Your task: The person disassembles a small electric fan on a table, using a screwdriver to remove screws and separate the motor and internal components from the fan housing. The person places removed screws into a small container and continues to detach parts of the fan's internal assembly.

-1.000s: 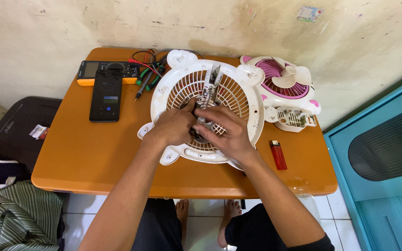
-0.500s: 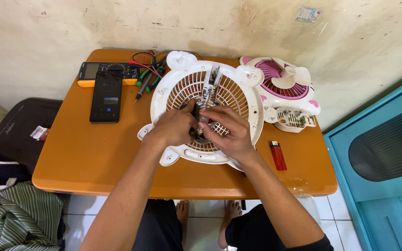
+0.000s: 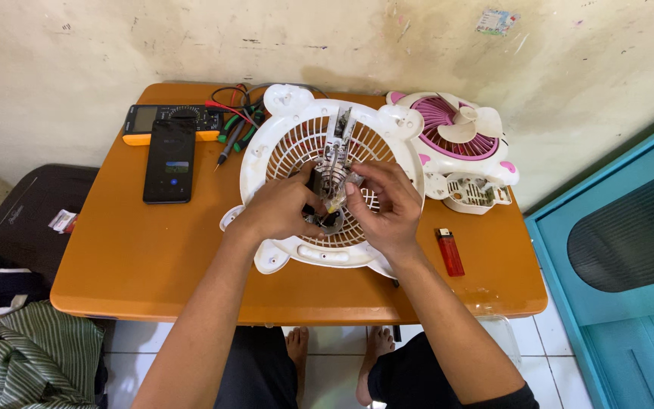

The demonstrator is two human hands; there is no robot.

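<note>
Both hands [image 3: 281, 208] pinch a small part (indistinct) over white fan grille [image 3: 266, 151].

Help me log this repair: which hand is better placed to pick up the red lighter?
Right. The right hand is nearer the red lighter, on its own side of the white fan grille; the left hand would cross over.

Right hand [image 3: 387, 208] now lifted off the white fan grille [image 3: 281, 144], fingertips pinching a small clear piece [image 3: 340, 198].
</note>
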